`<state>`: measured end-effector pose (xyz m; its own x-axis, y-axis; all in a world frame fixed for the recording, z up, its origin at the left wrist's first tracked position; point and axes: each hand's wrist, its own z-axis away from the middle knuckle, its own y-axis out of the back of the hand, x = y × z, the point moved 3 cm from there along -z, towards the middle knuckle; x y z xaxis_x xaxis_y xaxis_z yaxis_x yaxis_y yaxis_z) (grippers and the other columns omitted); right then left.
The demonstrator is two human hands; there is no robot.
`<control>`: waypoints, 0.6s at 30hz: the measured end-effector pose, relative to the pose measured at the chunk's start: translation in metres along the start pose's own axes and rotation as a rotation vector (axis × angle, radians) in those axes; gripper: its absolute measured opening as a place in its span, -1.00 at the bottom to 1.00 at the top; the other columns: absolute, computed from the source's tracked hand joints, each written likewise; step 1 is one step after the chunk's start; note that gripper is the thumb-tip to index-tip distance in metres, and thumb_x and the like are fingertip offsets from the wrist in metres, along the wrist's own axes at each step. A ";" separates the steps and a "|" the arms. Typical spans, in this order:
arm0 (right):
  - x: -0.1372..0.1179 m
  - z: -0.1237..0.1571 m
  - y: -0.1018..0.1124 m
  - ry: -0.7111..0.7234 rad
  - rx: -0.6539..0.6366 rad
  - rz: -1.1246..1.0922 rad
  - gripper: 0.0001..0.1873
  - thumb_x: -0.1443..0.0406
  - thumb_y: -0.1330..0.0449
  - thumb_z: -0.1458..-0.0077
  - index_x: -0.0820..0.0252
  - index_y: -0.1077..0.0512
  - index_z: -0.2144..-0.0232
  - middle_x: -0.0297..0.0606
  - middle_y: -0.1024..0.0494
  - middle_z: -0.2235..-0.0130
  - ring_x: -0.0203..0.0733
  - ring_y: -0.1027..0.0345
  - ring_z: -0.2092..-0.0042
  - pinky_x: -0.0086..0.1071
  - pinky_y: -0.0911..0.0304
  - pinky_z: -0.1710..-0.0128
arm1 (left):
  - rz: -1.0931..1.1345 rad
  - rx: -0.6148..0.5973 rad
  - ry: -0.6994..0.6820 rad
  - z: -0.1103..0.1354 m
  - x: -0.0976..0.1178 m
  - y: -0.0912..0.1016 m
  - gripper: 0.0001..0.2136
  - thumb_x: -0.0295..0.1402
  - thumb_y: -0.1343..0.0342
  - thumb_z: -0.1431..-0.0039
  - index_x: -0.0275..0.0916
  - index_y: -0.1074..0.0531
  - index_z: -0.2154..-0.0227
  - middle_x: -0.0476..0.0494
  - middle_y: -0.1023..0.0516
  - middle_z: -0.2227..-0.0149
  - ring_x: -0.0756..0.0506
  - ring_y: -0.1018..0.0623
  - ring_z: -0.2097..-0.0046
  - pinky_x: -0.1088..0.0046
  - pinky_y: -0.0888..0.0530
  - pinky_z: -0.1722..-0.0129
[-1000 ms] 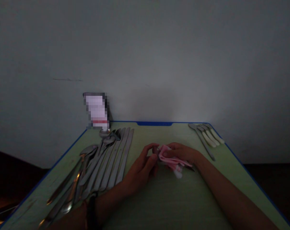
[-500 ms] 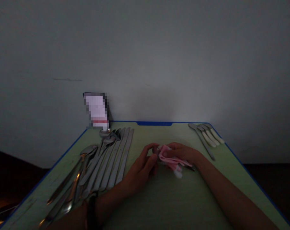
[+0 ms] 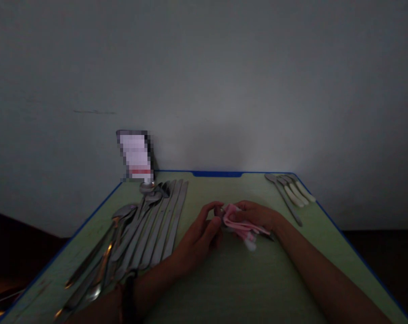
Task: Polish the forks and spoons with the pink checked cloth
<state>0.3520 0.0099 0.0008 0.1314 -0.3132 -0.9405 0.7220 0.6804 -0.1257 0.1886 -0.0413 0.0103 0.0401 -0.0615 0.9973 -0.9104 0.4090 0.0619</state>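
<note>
In the middle of the table, my left hand is closed, pinching one end of a metal piece of cutlery between thumb and fingers. My right hand is closed on a folded pink and white cloth, which wraps around the same utensil. A thin dark tip of the cutlery sticks out below the right wrist. Cloth and fingers cover most of it, so its kind cannot be made out. A dark band circles my left wrist.
Several table knives and spoons lie at the left of the green table. Several forks, most with pale handles, lie at the back right. A blurred phone-like screen leans on the wall.
Almost nothing differs. Both hands keep their hold at the same spot, and the cloth has shifted only very slightly.
</note>
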 end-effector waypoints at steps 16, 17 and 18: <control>0.002 -0.002 0.002 0.021 -0.043 0.116 -0.60 0.04 -0.22 0.08 0.28 -0.39 0.37 -0.36 -0.41 0.48 -0.41 -0.21 0.52 -0.53 -0.12 0.53 | 0.034 0.073 -0.006 0.000 0.002 0.000 -0.60 -0.14 0.12 -0.25 -0.22 -0.13 -0.07 0.13 -0.25 0.58 0.09 -0.21 0.61 0.62 -0.16 0.64; 0.002 -0.002 0.002 0.017 -0.042 0.121 -0.59 0.02 -0.21 0.07 0.29 -0.39 0.38 -0.36 -0.40 0.50 -0.41 -0.20 0.54 -0.53 -0.11 0.55 | 0.021 0.054 -0.009 0.000 0.002 0.000 -0.58 -0.16 0.08 -0.23 -0.21 -0.11 -0.09 0.13 -0.26 0.57 0.10 -0.22 0.61 0.62 -0.16 0.63; 0.001 -0.001 0.002 0.017 -0.041 0.129 -0.59 0.02 -0.20 0.06 0.29 -0.39 0.39 -0.36 -0.40 0.51 -0.41 -0.19 0.55 -0.53 -0.10 0.56 | -0.002 0.041 -0.009 0.000 0.002 0.000 -0.57 -0.17 0.05 -0.22 -0.22 -0.09 -0.09 0.13 -0.26 0.57 0.10 -0.22 0.60 0.62 -0.15 0.62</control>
<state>0.3527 0.0119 -0.0013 0.2101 -0.2102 -0.9548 0.6710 0.7413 -0.0155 0.1891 -0.0413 0.0124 0.0386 -0.0710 0.9967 -0.9264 0.3712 0.0623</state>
